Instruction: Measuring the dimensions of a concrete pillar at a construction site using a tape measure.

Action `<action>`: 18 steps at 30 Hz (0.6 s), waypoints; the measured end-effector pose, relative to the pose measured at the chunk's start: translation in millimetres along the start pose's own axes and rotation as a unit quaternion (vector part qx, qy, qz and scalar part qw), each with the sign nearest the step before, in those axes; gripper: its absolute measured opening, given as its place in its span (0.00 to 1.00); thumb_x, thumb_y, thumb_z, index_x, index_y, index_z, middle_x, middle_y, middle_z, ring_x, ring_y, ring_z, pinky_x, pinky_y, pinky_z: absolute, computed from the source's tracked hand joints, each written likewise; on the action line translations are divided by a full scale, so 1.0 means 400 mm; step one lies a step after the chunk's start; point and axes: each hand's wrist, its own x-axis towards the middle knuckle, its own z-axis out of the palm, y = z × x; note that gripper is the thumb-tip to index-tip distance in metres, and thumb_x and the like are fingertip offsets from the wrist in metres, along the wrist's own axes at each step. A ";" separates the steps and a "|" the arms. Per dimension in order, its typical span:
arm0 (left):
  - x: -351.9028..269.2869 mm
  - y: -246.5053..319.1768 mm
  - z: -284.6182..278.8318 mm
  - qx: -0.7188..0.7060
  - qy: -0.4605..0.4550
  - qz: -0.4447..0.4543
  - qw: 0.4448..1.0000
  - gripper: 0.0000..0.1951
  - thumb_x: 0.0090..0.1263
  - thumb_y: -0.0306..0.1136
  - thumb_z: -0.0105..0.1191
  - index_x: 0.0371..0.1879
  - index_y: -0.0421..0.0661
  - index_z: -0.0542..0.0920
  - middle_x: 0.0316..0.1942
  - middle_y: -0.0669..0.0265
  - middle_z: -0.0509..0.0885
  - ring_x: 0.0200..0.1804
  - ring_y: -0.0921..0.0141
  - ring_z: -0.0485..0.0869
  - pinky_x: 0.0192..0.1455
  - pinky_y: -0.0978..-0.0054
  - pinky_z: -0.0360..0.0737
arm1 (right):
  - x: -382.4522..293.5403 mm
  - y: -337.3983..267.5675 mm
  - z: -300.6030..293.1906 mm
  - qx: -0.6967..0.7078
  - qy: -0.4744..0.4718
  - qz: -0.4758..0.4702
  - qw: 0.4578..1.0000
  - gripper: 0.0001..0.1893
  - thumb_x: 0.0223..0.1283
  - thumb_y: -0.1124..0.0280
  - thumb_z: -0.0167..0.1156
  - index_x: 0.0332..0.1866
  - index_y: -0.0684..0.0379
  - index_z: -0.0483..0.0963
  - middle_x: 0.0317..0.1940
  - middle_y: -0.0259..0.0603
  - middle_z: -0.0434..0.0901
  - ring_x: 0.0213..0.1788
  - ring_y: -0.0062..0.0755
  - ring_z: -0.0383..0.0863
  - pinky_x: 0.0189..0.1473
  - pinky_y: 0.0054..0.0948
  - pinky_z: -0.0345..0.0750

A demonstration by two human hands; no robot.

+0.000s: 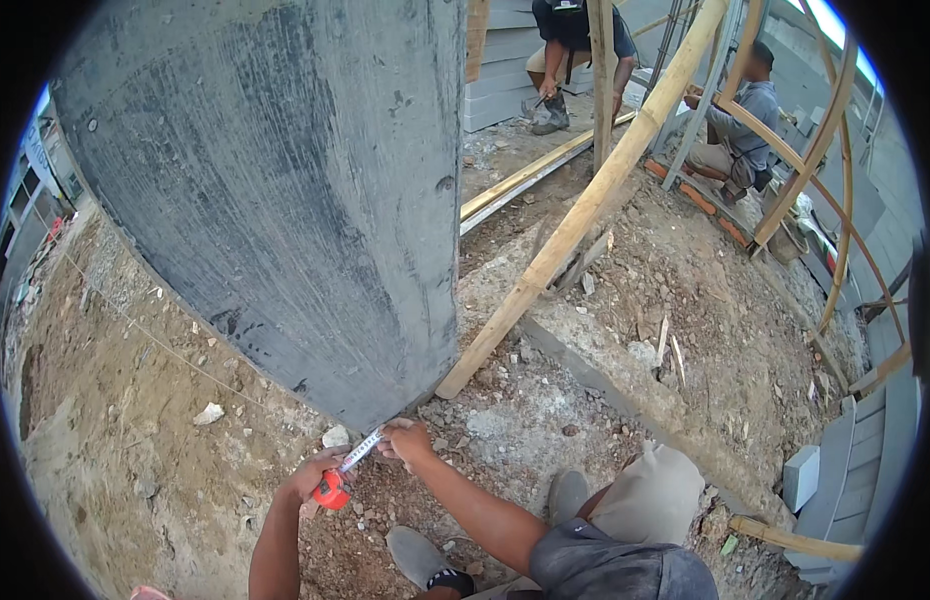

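My left hand (312,475) grips an orange tape measure (332,491) low over the ground. A short length of its pale, marked blade (362,450) runs up and right to my right hand (407,444). The fingers of that hand pinch the blade's far end, close to the bottom corner of a tall grey panel (300,202). Smudges and dark scuffs cover the panel's face. Whether the blade's tip touches the panel is hidden by my fingers.
A bamboo pole (562,247) slants down to the ground beside the panel. A thin string (157,337) crosses the dirt at left. Two people work farther off, one with a hammer (536,103). Grey blocks (801,478) stand at right, near a curved wooden frame (810,165).
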 end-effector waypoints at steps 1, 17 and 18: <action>0.002 -0.005 -0.002 0.004 -0.002 -0.002 1.000 0.24 0.69 0.30 0.43 0.64 0.38 0.62 0.36 0.56 0.82 0.37 0.68 0.83 0.42 0.73 0.80 | -0.001 0.001 -0.002 0.003 0.002 -0.002 1.000 0.07 0.60 0.74 0.55 0.35 0.66 0.77 0.27 0.41 0.81 0.25 0.25 0.81 0.24 0.21 0.78; -0.010 0.001 0.004 0.030 0.008 -0.002 1.000 0.24 0.70 0.34 0.41 0.64 0.39 0.62 0.33 0.54 0.82 0.36 0.67 0.82 0.43 0.72 0.78 | -0.003 0.000 0.003 -0.016 -0.009 -0.003 1.000 0.06 0.60 0.72 0.56 0.35 0.63 0.78 0.26 0.39 0.81 0.24 0.23 0.80 0.25 0.21 0.78; -0.008 0.002 0.002 0.029 -0.001 -0.002 1.000 0.24 0.70 0.34 0.41 0.64 0.40 0.63 0.33 0.55 0.82 0.36 0.67 0.82 0.43 0.73 0.78 | -0.004 -0.001 0.003 -0.016 -0.005 -0.007 1.000 0.06 0.60 0.73 0.56 0.35 0.64 0.78 0.26 0.39 0.81 0.24 0.23 0.80 0.25 0.20 0.78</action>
